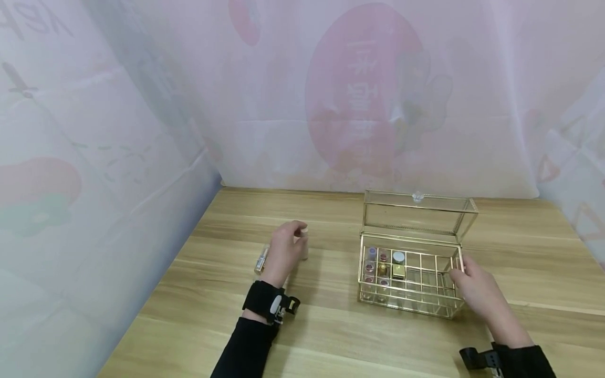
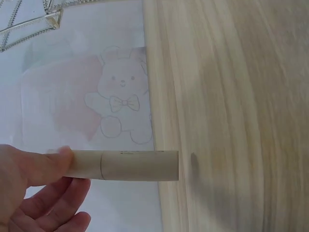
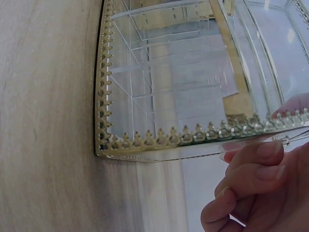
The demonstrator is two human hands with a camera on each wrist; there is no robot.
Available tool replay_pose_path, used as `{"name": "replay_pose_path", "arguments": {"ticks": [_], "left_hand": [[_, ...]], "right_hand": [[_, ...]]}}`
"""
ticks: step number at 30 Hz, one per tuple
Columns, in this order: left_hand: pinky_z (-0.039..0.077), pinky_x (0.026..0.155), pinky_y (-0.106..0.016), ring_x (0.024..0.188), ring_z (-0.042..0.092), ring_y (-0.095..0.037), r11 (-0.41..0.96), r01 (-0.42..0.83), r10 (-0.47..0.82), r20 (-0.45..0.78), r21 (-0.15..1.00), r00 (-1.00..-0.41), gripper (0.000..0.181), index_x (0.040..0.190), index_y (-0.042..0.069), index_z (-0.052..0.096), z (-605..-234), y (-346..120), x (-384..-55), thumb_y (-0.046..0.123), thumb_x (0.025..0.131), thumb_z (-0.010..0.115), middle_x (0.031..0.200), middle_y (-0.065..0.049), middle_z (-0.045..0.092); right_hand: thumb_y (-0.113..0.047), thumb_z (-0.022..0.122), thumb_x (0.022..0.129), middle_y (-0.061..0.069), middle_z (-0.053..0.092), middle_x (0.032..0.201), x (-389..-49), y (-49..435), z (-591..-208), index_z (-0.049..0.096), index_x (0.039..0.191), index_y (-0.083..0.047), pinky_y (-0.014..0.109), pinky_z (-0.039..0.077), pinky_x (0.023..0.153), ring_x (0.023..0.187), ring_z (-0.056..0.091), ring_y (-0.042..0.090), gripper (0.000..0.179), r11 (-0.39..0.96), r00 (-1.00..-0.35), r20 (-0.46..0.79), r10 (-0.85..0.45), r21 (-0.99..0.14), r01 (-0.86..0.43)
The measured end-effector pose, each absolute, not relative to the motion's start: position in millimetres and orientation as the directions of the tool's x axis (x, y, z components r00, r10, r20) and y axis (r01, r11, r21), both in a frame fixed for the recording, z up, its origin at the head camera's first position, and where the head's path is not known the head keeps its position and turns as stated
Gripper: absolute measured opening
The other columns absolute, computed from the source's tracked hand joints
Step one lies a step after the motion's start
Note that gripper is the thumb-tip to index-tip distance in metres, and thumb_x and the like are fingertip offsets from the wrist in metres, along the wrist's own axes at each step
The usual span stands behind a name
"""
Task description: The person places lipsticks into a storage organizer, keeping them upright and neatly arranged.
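My left hand (image 1: 283, 249) pinches a beige lipstick tube (image 2: 133, 166) between thumb and fingers; in the head view the hand hides most of it. Just left of that hand, another lipstick tube (image 1: 261, 259) lies on the table. A gold-edged glass box (image 1: 406, 307) stands to the right with its clear lid (image 1: 411, 218) raised at the back. Several lipsticks (image 1: 382, 269) stand in the left columns of its divided tray. With thumb at the rim and fingers outside, my right hand (image 1: 479, 289) grips the box's right end wall.
The wooden table (image 1: 331, 336) meets a printed cloth backdrop (image 1: 283, 131) at the back and left. A round clear knob (image 1: 418, 197) sits on the raised lid's edge. Black straps with cameras (image 1: 271, 304) circle both wrists.
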State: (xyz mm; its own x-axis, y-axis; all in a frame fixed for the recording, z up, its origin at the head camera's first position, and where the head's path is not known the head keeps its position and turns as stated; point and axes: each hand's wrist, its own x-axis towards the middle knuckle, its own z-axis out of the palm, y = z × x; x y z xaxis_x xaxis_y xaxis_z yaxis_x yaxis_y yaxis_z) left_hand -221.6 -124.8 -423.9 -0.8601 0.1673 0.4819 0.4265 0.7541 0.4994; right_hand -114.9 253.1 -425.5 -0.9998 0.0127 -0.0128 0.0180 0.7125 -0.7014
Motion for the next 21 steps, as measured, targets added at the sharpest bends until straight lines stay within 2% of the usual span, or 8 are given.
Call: {"name": "replay_pose_path", "arguments": {"ticks": [5,12,21], "left_hand": [[0.057,0.079,-0.034,0.085,0.061,-0.013,0.735,0.481,0.216,0.509,0.477,-0.834,0.028,0.104,0.004,0.067,-422.3,-119.3,-218.6,0.001,0.077,0.076,0.097,-0.008,0.069],[0.056,0.082,-0.034,0.089,0.059,-0.013,0.654,0.610,0.306,0.581,0.447,-0.754,0.028,0.104,0.003,0.067,-421.9,-107.5,-215.5,0.004,0.077,0.076,0.097,-0.007,0.068],[0.055,0.085,-0.030,0.093,0.058,-0.012,0.556,0.680,0.350,0.608,0.477,-0.713,0.030,0.110,0.001,0.065,-418.6,-95.2,-210.2,0.004,0.080,0.073,0.104,-0.008,0.067]], "right_hand": [[-0.014,0.039,0.098,0.029,0.054,0.101,-115.3,253.3,-425.9,0.046,0.113,0.007,0.051,0.047,0.065,0.088,0.050,0.043,0.026,0.717,-1.000,-0.008,0.016,-0.697,0.017],[-0.014,0.039,0.098,0.026,0.055,0.095,-115.1,253.6,-425.6,0.047,0.111,0.006,0.046,0.046,0.062,0.085,0.050,0.040,0.025,0.718,-1.000,-0.012,0.019,-0.696,0.022],[-0.015,0.039,0.098,0.026,0.056,0.096,-115.6,253.6,-426.5,0.047,0.109,0.006,0.044,0.047,0.062,0.085,0.052,0.039,0.024,0.718,-1.000,-0.007,0.019,-0.696,0.019]]}}
